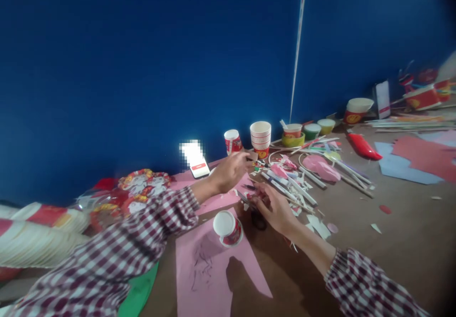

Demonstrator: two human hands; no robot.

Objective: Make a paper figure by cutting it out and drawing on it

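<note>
My left hand (232,170) reaches over the pink paper, its fingers pinched around a small pale piece (252,156) near the stacked paper cups (261,135). Dark-handled scissors (258,220) lie under the fingers of my right hand (275,206), which are curled; whether they grip the scissors is hard to make out. A red and white paper cup (228,229) stands upside down on a pink sheet (199,283) that has dark pen lines and a cut edge. Behind my left hand is another upside-down cup (232,141).
White markers (301,191), sticks and paper scraps cover the table (356,241) beyond my right hand. A lit phone (199,167) leans at the blue wall. Stacked cups (42,236) lie at the left. Clay tubs (312,130) and a red packet (365,147) are at the right.
</note>
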